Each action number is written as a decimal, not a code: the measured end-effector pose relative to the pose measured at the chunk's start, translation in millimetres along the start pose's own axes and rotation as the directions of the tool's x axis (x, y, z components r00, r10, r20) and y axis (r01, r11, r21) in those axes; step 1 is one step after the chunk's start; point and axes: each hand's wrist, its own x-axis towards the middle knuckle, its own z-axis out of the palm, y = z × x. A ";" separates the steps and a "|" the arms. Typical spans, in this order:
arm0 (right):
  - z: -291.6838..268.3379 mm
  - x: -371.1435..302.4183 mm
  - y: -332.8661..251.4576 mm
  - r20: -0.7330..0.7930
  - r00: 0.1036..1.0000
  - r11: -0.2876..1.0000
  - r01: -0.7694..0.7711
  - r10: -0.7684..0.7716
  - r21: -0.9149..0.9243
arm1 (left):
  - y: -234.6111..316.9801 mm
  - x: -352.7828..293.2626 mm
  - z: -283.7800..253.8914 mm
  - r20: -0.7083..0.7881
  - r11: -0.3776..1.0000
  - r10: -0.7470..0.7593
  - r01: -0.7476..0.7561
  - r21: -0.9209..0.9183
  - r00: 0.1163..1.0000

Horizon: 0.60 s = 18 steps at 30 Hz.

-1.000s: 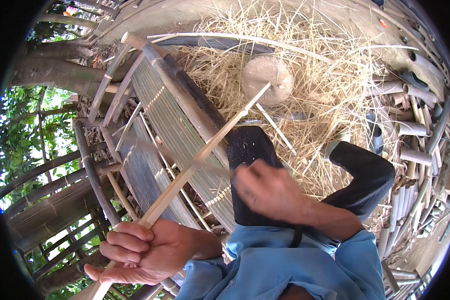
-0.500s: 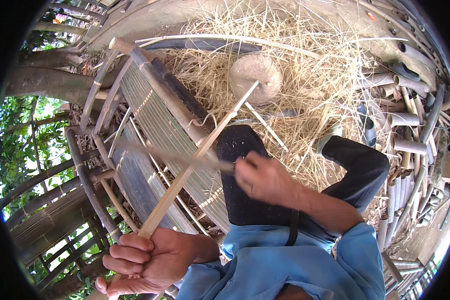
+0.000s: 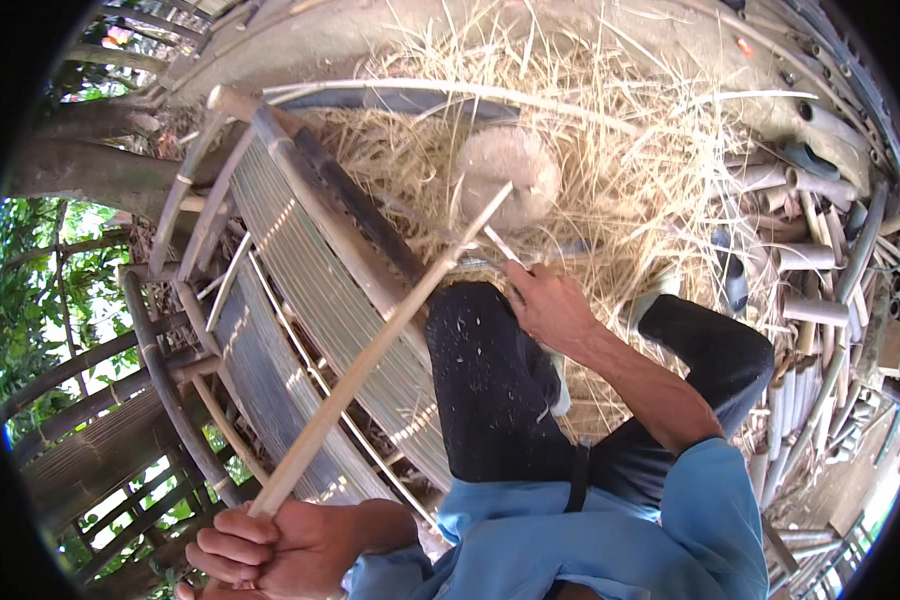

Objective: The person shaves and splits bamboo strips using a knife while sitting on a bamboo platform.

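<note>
A long, pale bamboo strip (image 3: pixel 372 360) runs slantwise across the view, its tip over the round chopping block (image 3: pixel 526 165). My left hand (image 3: pixel 275 548), at the lower left, is closed around the strip's near end. Beside the strip's far part, just above my knee, is my right hand (image 3: pixel 552 308) with its fingers curled closed. The knife it grips is almost wholly hidden or smeared from sight. A short white sliver (image 3: pixel 501 243) shows between the strip's tip and my right fingers. It seems to touch the fingers, but I cannot tell.
A slatted bamboo bench (image 3: pixel 305 255) stands at the left, beside pole railings. Loose straw-like shavings (image 3: pixel 610 180) cover the ground around the block. Cut bamboo tubes (image 3: pixel 813 257) are stacked at the right. A long pale strip (image 3: pixel 440 85) lies across the back.
My right hand has moved forward and away from the bench side, toward the strip's far end. The blurred blade no longer shows across the strip. My left hand has shifted slightly nearer.
</note>
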 end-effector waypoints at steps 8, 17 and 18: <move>54.6 38.0 111.2 -0.051 0.999 1.000 -0.011 0.011 0.010 | -19.1 16.5 -7.8 0.035 1.000 0.014 -0.014 0.007 0.999; 73.9 23.5 198.0 -0.069 0.956 0.954 -0.291 0.286 -0.076 | -20.5 28.8 -20.6 0.197 0.914 -0.161 0.221 -0.339 0.967; 71.7 24.7 180.4 -0.055 0.961 0.959 -0.275 0.272 -0.066 | -20.3 22.7 -13.3 0.200 0.862 -0.212 0.279 -0.424 0.957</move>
